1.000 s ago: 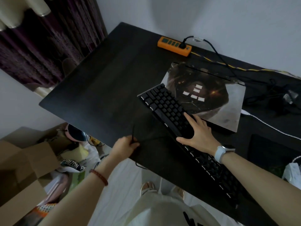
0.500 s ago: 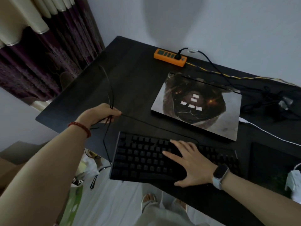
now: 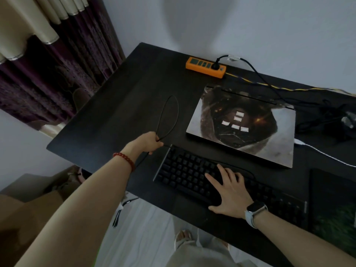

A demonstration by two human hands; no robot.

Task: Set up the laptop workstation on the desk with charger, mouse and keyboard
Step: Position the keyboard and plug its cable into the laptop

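Note:
A black keyboard lies along the front edge of the dark desk, just in front of a closed laptop with a printed lid. My right hand rests flat on the keys, fingers spread. My left hand is closed on the keyboard's black cable, which loops up over the desk to the left of the laptop. An orange power strip with one black plug in it sits at the back. A bundle of dark charger cables lies at the right.
A dark mouse pad lies at the right front. A white cable runs from the laptop's right side. Curtains hang at the left, and cardboard boxes stand on the floor below the desk's left edge.
The keyboard has turned from a diagonal to lie along the desk's front edge. My left hand rose from the edge with the cable and moved right, toward the keyboard's left end.

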